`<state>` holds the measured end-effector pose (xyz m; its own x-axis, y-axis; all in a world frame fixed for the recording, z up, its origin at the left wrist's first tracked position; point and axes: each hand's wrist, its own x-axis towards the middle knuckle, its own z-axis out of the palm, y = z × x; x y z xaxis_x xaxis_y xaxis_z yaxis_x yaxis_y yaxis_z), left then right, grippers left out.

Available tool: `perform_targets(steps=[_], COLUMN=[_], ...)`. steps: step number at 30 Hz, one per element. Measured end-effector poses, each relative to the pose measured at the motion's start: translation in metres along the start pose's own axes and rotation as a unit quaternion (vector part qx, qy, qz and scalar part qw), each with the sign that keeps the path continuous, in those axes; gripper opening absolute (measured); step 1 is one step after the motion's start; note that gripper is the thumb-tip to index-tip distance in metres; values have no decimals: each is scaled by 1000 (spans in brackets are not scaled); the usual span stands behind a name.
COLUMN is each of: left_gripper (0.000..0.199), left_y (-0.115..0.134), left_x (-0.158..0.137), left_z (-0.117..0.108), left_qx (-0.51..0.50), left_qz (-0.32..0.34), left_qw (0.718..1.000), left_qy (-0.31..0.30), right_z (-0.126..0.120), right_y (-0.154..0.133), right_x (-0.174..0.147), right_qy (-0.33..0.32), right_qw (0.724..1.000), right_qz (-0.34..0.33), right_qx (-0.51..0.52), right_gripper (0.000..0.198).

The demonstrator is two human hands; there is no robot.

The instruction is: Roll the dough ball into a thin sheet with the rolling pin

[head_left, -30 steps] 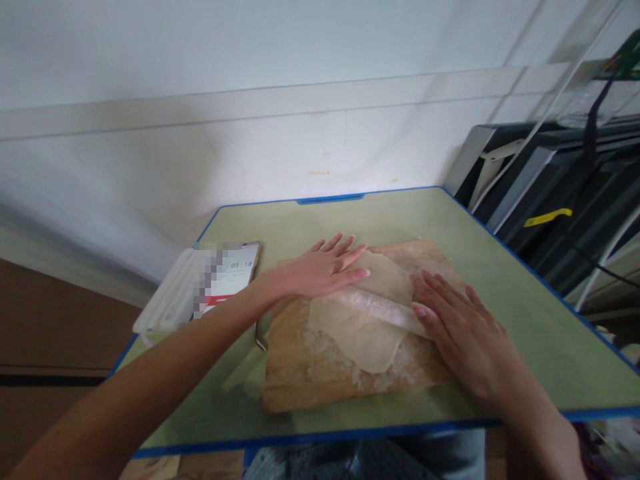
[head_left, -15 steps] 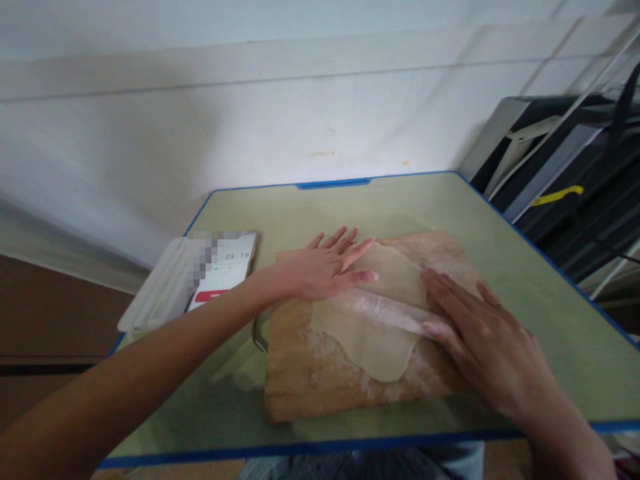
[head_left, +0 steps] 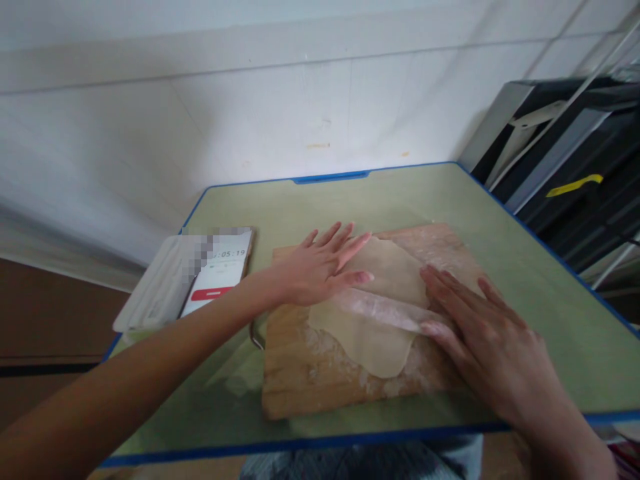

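Note:
A thin, irregular sheet of dough [head_left: 370, 347] lies on a floured wooden board [head_left: 290, 373]. Across it, slanting down to the right, runs a flour-dusted rolling pin [head_left: 383, 310]. My left hand [head_left: 325, 267] rests flat over the pin's left end, fingers stretched out and spread. Over the right end lies my right hand [head_left: 475, 327], palm down with straight fingers, its thumb along the pin. Both hands are open, and the pin's ends are hidden beneath them.
A phone [head_left: 220, 270] showing a timer leans on a white case [head_left: 155, 287] left of the board. The green table [head_left: 400, 193] has a blue rim and meets a white wall [head_left: 280, 113]. Dark flat panels [head_left: 565, 153] stand at the right.
The view has shifted slightly, so everything sits a little differently in the picture. Hands, rolling pin and dough keep nearly the same positions relative to each other.

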<state>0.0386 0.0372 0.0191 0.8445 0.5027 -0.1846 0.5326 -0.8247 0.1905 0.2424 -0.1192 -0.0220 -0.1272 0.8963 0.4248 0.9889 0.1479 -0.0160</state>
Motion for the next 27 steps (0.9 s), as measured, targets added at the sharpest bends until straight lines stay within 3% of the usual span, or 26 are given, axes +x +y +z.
perform_targets(steps=[3, 8, 15, 23, 27], left_gripper=[72, 72, 68, 75, 73], left_y=[4, 17, 7, 20, 12], left_x=[-6, -36, -2, -39, -18], left_z=[1, 8, 0, 13, 8], left_qx=[3, 27, -11, 31, 23], left_qz=[-4, 49, -34, 33, 4], left_qw=[1000, 998, 999, 997, 999], left_qy=[2, 33, 14, 55, 45], right_z=[-2, -12, -2, -18, -11], right_y=[-3, -15, -5, -23, -15], right_x=[-6, -26, 0, -30, -16], right_qy=[2, -1, 14, -2, 10], right_qw=[1000, 999, 1000, 996, 998], right_qz=[-4, -50, 14, -69, -31], right_qx=[-1, -6, -20, -61, -59], right_gripper=[58, 63, 57, 64, 58])
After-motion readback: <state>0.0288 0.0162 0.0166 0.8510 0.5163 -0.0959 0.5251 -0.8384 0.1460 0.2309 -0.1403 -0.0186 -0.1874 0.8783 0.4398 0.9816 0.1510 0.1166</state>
